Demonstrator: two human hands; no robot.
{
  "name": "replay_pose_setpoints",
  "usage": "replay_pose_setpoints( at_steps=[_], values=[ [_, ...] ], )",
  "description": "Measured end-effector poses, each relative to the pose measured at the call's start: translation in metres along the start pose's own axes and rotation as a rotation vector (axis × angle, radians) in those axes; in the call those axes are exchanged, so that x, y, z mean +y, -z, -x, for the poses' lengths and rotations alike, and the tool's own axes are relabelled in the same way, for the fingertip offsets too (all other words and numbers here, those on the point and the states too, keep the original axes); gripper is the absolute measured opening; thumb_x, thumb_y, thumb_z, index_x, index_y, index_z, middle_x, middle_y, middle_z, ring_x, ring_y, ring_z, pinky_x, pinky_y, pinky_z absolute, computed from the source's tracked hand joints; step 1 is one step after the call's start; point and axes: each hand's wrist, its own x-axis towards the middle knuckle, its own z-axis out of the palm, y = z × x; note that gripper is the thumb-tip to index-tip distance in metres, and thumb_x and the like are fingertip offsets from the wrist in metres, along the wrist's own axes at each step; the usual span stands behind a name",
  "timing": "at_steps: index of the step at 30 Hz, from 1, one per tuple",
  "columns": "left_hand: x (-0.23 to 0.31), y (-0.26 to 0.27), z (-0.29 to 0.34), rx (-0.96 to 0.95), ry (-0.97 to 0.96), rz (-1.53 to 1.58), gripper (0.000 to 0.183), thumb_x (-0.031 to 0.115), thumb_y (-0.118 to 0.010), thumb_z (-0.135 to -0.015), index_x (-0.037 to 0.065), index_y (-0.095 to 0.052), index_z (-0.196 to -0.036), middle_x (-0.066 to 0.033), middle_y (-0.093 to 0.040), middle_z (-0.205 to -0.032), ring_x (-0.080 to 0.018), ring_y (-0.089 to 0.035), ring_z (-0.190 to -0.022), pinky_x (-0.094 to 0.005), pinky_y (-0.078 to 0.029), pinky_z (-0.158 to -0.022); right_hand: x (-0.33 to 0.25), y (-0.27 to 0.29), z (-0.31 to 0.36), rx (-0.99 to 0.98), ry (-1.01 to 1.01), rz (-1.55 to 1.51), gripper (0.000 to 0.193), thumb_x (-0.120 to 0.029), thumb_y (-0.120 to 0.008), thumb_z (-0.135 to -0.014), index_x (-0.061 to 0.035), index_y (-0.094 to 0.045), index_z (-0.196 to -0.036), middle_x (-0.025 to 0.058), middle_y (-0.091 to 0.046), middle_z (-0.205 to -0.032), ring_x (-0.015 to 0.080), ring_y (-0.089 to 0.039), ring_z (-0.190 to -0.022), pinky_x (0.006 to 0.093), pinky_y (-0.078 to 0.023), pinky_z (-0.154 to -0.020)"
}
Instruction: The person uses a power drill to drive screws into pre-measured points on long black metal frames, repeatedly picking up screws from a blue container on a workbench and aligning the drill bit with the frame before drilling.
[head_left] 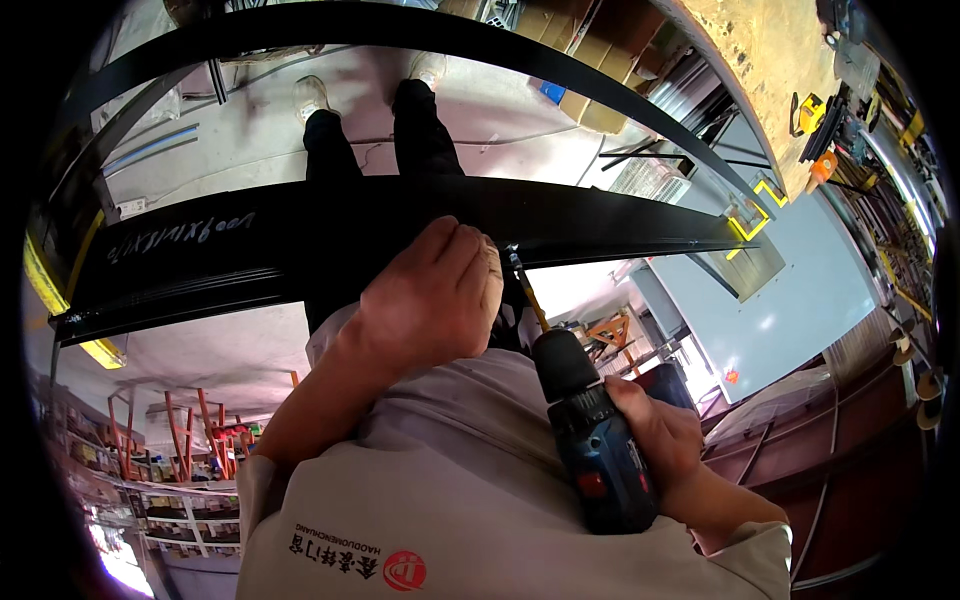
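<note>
A cordless drill (600,450), dark blue and black, is gripped in my right hand (662,432). Its thin gold-coloured bit (534,300) points up and left, and a small silvery piece at the tip meets the edge of a long black metal bar (590,215). Right beside that tip, my left hand (435,290) is closed, its fingers curled together against the bar; whatever they hold is hidden. The bar runs across the view as the near side of a large black frame (400,25), with white handwriting towards its left end.
Yellow corner pieces (748,222) sit at the frame's right end, and a yellow strip (45,275) at its left. A wooden bench (745,50) at upper right carries a yellow tool (808,114). Below it lies a pale grey panel (780,310). Cardboard (600,112) and blue strips (150,148) lie on the floor.
</note>
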Motion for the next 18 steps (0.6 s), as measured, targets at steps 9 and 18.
replay_pose_setpoints(
  at_steps=[9,18],
  values=[
    [-0.003,-0.005,0.0,0.002,-0.021,-0.006,0.011,-0.007,-0.071,-0.076,-0.013,-0.069,-0.085,-0.0224,-0.069,-0.081,-0.0312,-0.067,-0.075,-0.0428,-0.062,-0.076,0.001,0.004,-0.01,0.005,0.029,0.075,0.06,-0.014,-0.079,-0.083,0.0084,-0.058,-0.135,0.0156,-0.072,-0.087,0.0252,-0.072,-0.068,0.0331,-0.057,-0.06],
    [-0.002,0.006,0.004,-0.036,-0.051,-0.09,0.021,0.003,-0.069,-0.076,-0.012,-0.071,-0.09,-0.0215,-0.069,-0.084,-0.0308,-0.068,-0.078,-0.0411,-0.061,-0.081,0.002,-0.007,-0.011,0.067,0.082,0.104,0.063,-0.008,-0.077,-0.079,0.0046,-0.058,-0.138,0.0133,-0.071,-0.085,0.0252,-0.072,-0.068,0.0338,-0.057,-0.059]
  ],
)
